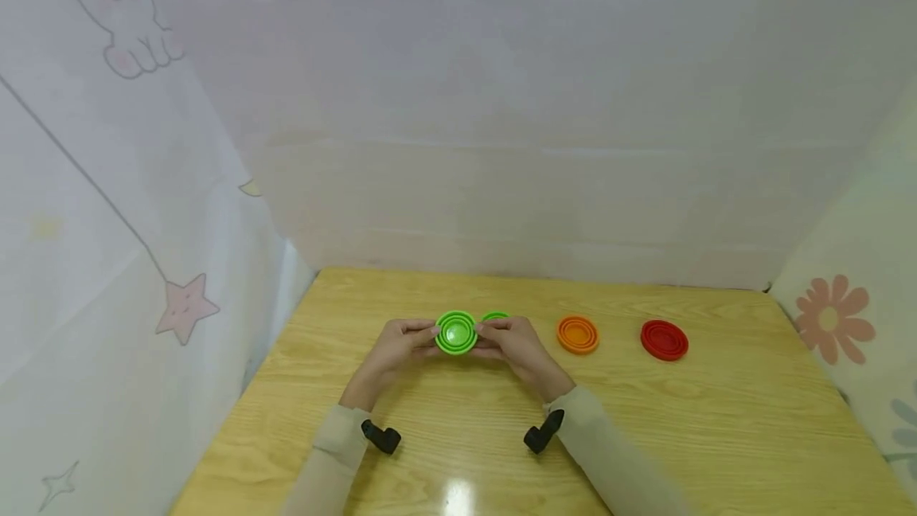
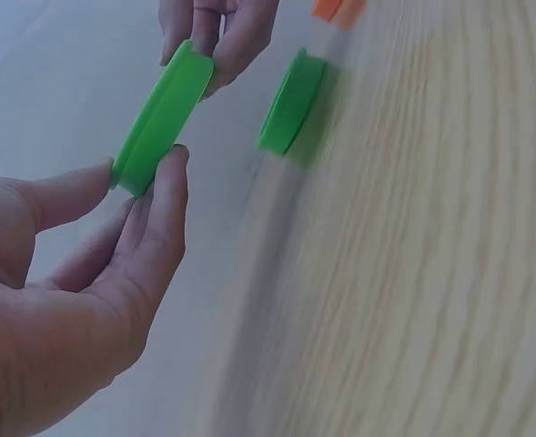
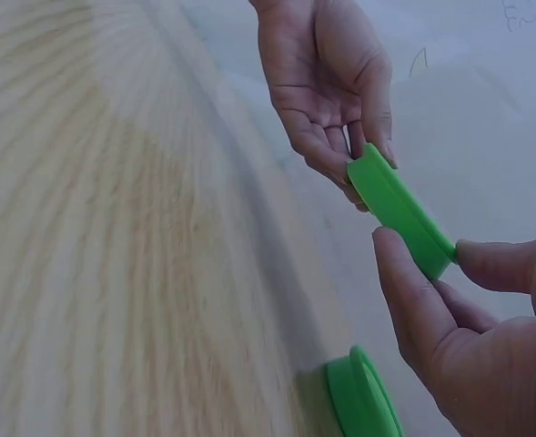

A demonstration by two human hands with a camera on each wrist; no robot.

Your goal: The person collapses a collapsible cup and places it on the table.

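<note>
A light-green collapsible cup (image 1: 456, 333), folded flat into concentric rings, is held up above the table between both hands. My left hand (image 1: 394, 350) pinches its left rim, thumb on the near face and fingers behind. On the opposite rim, my right hand (image 1: 521, 347) has the same kind of pinch. Both wrist views show the lifted cup (image 2: 163, 118) edge-on and tilted. A second green collapsible cup (image 3: 363, 396) lies on the table just behind the right hand, which partly hides it in the head view.
To the right on the wooden table (image 1: 444, 420) lie an orange collapsed cup (image 1: 577, 334) and, farther over, a red one (image 1: 664, 340). A pale cloth wall (image 1: 530, 181) rises behind the table's back edge, with printed cloth at both sides.
</note>
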